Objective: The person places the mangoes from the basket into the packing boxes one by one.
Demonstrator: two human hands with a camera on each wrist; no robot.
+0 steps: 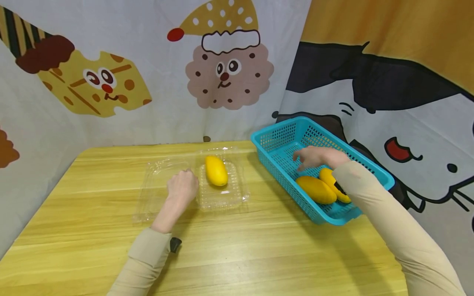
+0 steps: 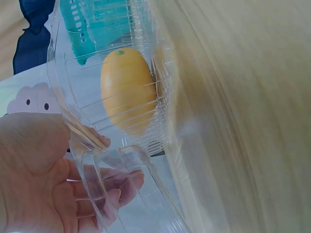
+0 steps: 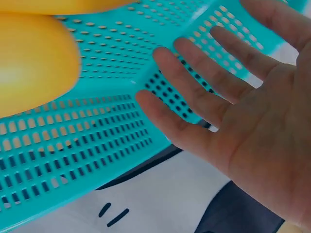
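Observation:
A clear plastic clamshell box point(image 1: 222, 201) lies unfolded on the table, one yellow mango point(image 1: 216, 170) in its right half. My left hand point(image 1: 182, 185) grips the box near the fold between its halves; in the left wrist view the thumb and fingers point(image 2: 127, 187) wrap its edge, partly seen through the plastic. Over the blue basket point(image 1: 275, 172) hovers my right hand point(image 1: 314, 157), holding nothing, its fingers point(image 3: 194, 92) spread in the right wrist view. Two more mangoes lie at the basket's near end, one mango point(image 1: 316, 190) beside another mango point(image 1: 326, 176) partly hidden by the right sleeve.
The wooden table point(image 1: 237, 255) runs back to a cartoon-printed curtain point(image 1: 155, 127). Perforated walls surround the basket, which stands at the table's right side against the curtain. A dark wrist strap piece point(image 1: 175, 245) shows at the left cuff.

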